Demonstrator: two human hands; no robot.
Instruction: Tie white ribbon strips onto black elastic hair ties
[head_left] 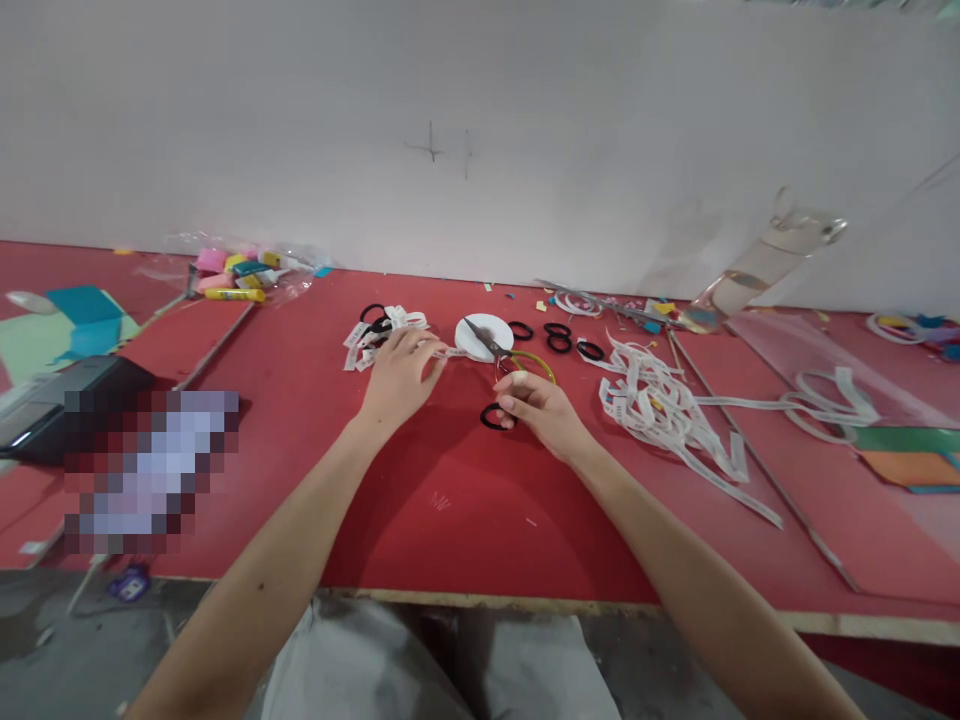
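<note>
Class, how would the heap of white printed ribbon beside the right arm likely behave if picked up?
The white ribbon is probably floppy, since its strips curl and fold over one another. It is likely light, looking thin and flat. Lifting one strip may drag others along, because the loops look tangled.

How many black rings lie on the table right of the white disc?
4: one ring beside the disc, two overlapping rings further right, then another ring by the ribbon, which could hide more.
</note>
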